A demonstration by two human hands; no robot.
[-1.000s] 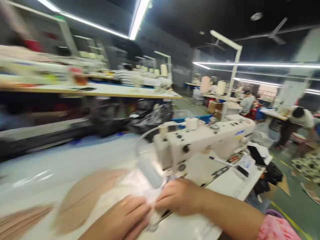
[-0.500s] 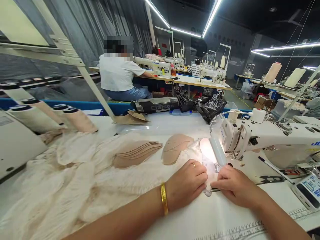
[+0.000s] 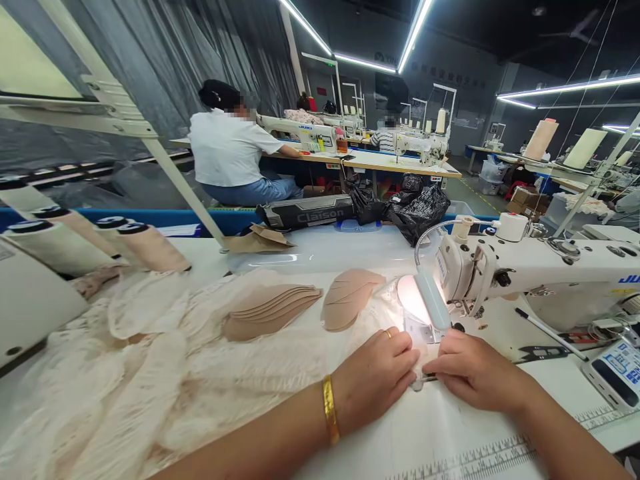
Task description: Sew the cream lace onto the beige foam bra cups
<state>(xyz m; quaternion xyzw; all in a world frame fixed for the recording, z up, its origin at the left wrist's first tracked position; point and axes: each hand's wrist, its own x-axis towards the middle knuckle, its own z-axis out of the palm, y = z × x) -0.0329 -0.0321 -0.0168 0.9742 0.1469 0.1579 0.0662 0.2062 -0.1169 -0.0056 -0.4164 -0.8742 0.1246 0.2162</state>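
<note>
My left hand (image 3: 376, 377), with a gold bangle and a ring, rests curled on the cream lace fabric (image 3: 150, 373) just in front of the sewing machine's needle. My right hand (image 3: 473, 373) lies beside it, fingers bent and pinching the fabric edge by a thin metal tool (image 3: 423, 381). The white sewing machine (image 3: 530, 267) stands right of the hands, its small lamp (image 3: 430, 300) lighting the fabric. Beige foam pads (image 3: 350, 297) and a fanned stack of them (image 3: 270, 310) lie just beyond my left hand.
Beige thread cones (image 3: 145, 247) lie at the left. A control panel (image 3: 617, 370) and black snips (image 3: 540, 353) sit at the right. Black bags (image 3: 415, 207) and a dark case (image 3: 310, 210) lie behind the table. A person in white (image 3: 227, 153) sews at the table beyond.
The view swung left from the room's right side to the table and then steadied. Both hands have stayed together on the fabric at the needle, barely shifting in the last half second.
</note>
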